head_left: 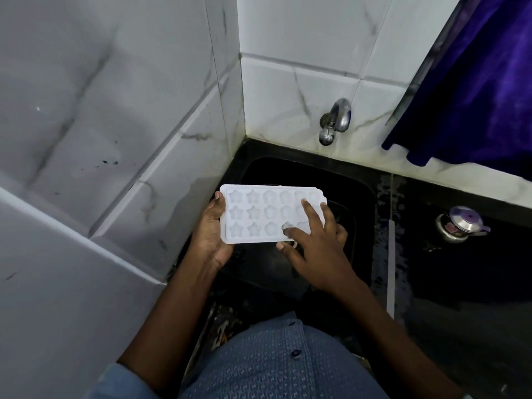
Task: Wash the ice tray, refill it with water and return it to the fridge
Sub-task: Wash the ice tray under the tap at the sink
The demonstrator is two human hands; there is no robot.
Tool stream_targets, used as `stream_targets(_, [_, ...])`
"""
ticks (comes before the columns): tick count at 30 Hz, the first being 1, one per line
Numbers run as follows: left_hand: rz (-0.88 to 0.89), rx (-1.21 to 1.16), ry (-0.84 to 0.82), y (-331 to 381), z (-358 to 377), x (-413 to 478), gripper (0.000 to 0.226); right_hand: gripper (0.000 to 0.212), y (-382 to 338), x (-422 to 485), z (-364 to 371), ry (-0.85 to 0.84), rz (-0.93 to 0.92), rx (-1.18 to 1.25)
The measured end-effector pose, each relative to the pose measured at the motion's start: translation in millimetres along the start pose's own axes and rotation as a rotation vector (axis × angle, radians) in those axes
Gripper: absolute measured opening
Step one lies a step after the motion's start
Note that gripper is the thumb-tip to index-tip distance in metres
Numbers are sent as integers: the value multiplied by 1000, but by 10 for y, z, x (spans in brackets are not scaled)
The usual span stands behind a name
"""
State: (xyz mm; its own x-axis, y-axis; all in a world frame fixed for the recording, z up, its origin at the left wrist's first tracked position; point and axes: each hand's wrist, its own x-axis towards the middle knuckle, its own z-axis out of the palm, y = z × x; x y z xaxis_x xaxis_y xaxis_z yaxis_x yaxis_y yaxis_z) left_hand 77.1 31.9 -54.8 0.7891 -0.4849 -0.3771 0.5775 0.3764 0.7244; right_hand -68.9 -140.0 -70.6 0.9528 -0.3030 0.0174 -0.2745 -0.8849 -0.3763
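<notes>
Head view: left hand (211, 236) grips ice tray (259, 214); right hand (321, 249) fingers (313, 216) spread atop it.

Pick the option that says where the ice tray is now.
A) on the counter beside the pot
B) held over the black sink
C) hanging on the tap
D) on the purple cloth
B: the left hand grips the ice tray by one end above the sink, the right hand resting fingers on top.
</notes>
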Motion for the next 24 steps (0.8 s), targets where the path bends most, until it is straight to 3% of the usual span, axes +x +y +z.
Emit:
stream_targets(14, [14,7,-1,-26,-32,12,54,65,-6,3,-41,-34,-1,31])
stream_targets(20, [3,22,14,-51,-32,7,55,56,-1,34,-33,-12,18,33])
stream_targets(24, [-2,29,30,-31,-7,18,55,61,20,29,4,-27,-6,-24])
